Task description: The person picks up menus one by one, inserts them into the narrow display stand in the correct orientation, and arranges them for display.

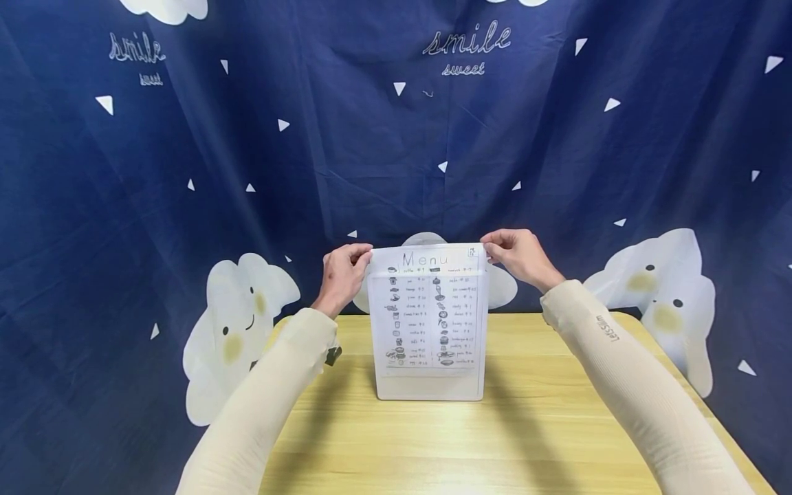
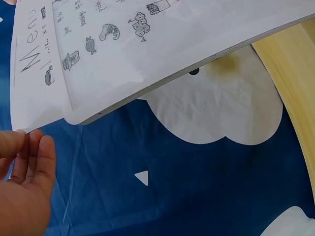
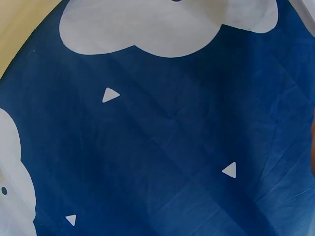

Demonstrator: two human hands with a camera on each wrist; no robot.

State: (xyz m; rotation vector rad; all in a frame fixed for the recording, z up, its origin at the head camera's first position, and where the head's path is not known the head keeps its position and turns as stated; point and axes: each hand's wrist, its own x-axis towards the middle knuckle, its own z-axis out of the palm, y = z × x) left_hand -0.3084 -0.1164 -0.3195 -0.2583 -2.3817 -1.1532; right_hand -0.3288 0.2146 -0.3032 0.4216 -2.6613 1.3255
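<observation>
A white sign holder (image 1: 427, 388) stands upright on the table, with a sheet of paper (image 1: 431, 309) headed "Menu" and covered in small drawings and prices. The sheet's top strip sticks out above the holder, while its lower edge lies above the holder's bottom. At the upper left corner my left hand (image 1: 343, 275) pinches the paper between thumb and fingers. My right hand (image 1: 521, 254) pinches the upper right corner. The left wrist view shows the left hand (image 2: 29, 182) at the paper's corner, beside the holder's edge. Only a sliver of the right hand (image 3: 313, 147) enters the right wrist view.
A light wood-grain table (image 1: 427, 440) lies under the holder. Close behind hangs a dark blue curtain (image 1: 371, 137) printed with clouds, triangles and "smile" lettering. Near the left cuff is a small black object (image 1: 333, 355).
</observation>
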